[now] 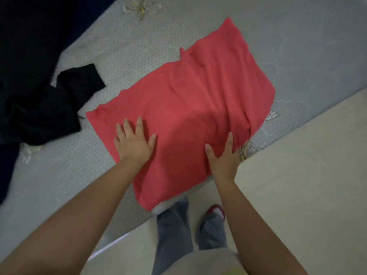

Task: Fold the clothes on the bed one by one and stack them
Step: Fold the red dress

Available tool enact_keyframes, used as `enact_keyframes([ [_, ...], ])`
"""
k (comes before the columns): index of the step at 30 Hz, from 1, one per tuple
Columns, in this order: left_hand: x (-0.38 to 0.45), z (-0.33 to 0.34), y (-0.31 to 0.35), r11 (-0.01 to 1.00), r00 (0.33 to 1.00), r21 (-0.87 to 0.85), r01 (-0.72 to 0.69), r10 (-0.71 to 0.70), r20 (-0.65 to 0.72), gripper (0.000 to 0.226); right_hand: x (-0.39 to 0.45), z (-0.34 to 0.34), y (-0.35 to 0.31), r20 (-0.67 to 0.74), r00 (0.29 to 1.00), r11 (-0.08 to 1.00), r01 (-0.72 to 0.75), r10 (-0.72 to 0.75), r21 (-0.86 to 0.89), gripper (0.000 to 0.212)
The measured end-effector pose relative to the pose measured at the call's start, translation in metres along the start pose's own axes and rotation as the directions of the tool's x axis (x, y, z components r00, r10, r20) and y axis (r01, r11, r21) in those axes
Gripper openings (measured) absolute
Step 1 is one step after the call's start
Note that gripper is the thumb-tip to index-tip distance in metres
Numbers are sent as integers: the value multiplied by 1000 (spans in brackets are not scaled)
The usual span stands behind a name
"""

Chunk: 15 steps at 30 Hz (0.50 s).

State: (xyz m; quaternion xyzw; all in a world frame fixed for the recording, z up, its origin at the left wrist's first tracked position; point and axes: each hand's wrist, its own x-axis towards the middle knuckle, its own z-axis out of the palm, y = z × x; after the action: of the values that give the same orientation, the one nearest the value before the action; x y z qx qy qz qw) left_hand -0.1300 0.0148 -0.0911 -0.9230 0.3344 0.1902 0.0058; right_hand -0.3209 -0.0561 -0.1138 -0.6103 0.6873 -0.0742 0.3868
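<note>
A red garment (190,100) lies spread on the grey bed (59,175), partly folded, with wrinkles at its far right side. My left hand (134,143) presses flat on its near left part with fingers spread. My right hand (224,155) rests flat on its near right edge, fingers straight and thumb apart. A crumpled black garment (49,108) lies on the bed to the left, apart from the red one.
The bed's edge runs diagonally from lower left to upper right, with pale floor (297,175) beyond it. My legs in grey trousers (174,235) and a red shoe (216,210) stand by the edge. Dark fabric (29,26) fills the top left corner.
</note>
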Motion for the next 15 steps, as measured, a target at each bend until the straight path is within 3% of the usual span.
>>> enact_keyframes([
  [7, 135, -31, 44, 965, 967, 66, -252, 250, 43, 83, 21, 15, -36, -108, 949, 935, -266, 296, 233, 101],
  [11, 192, -32, 64, 921, 913, -96, -378, 388, 124, 94, 34, 32, -52, -173, 904, 894, -330, 392, 302, 104],
  [15, 196, -22, 83, 888, 887, -170, -428, 449, 111, 103, 40, 43, -61, -202, 872, 856, -349, 446, 380, 102],
])
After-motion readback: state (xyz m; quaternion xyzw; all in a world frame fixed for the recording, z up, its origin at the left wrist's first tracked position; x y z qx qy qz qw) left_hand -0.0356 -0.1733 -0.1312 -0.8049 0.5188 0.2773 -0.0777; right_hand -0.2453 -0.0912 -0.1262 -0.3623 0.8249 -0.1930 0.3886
